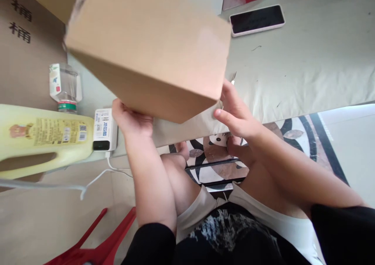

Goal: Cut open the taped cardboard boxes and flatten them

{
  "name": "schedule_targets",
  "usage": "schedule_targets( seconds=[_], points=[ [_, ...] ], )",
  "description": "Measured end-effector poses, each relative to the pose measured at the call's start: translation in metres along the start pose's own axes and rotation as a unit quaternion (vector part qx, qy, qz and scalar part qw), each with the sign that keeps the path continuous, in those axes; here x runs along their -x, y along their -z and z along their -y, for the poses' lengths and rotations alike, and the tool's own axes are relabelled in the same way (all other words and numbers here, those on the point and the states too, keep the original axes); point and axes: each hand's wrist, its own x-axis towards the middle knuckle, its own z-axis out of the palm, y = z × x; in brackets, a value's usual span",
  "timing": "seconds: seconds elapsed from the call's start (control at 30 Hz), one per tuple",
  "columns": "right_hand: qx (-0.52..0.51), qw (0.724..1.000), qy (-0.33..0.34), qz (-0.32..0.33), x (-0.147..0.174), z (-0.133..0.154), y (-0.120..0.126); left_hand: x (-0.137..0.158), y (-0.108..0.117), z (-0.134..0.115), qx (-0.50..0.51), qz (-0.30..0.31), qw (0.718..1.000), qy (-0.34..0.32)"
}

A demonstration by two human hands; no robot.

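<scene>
A plain brown cardboard box (152, 42) is tilted above the table, its left edge ragged. My left hand (133, 120) supports it from beneath at the lower left; most of those fingers are hidden by the box. At the right lower corner, my right hand (237, 112) has its fingers against the box's side, the thumb held apart just below the corner. A slim metal-tipped object (233, 77) lies behind the right fingers, partly covered. Beside my left hand, a white power bank (104, 128) with a dark end has a white cable (109, 159) plugged in.
A phone (258, 20) lies on the covered table (307, 62). On the left are a yellow jug (47, 136), a clear plastic bottle (66, 86) and a larger printed carton (32, 62). A red stool (96, 249) stands at lower left. My legs are under the table edge.
</scene>
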Motion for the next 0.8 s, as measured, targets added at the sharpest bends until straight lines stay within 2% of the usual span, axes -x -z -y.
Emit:
schedule_targets(
  seconds=[0.03,0.1,0.17,0.37,0.5,0.57,0.63,0.7,0.73,0.8],
  points=[
    [0.008,1.0,0.003,-0.001,0.0,0.001,0.001,0.002,-0.005,-0.003,0.072,-0.005,0.997,0.036],
    [0.023,1.0,0.007,-0.001,0.0,0.002,0.003,0.007,-0.013,-0.007,0.149,0.019,0.984,0.091],
    [0.038,0.999,0.011,-0.004,0.0,0.003,0.006,0.011,-0.017,-0.009,0.152,0.057,0.979,0.125],
    [0.084,0.994,0.038,-0.061,0.001,0.001,0.007,0.016,-0.02,-0.005,0.0,0.151,0.967,0.204],
    [0.092,0.988,0.032,-0.122,0.005,0.003,0.008,0.019,-0.015,-0.003,-0.086,0.238,0.938,0.238],
    [0.096,0.983,0.025,-0.154,0.007,0.003,0.009,0.02,-0.013,-0.001,-0.135,0.256,0.923,0.255],
    [0.088,0.98,0.034,-0.174,0.007,0.002,0.009,0.02,-0.011,0.001,-0.204,0.223,0.918,0.257],
    [0.08,0.982,0.041,-0.169,0.007,0.0,0.008,0.016,-0.011,0.004,-0.257,0.137,0.931,0.22],
    [0.082,0.984,0.036,-0.155,0.006,0.0,0.008,0.014,-0.011,0.006,-0.261,0.08,0.944,0.184],
    [0.09,0.99,0.03,-0.109,0.004,0.001,0.007,0.008,-0.011,0.008,-0.207,-0.03,0.976,0.061]
  ],
)
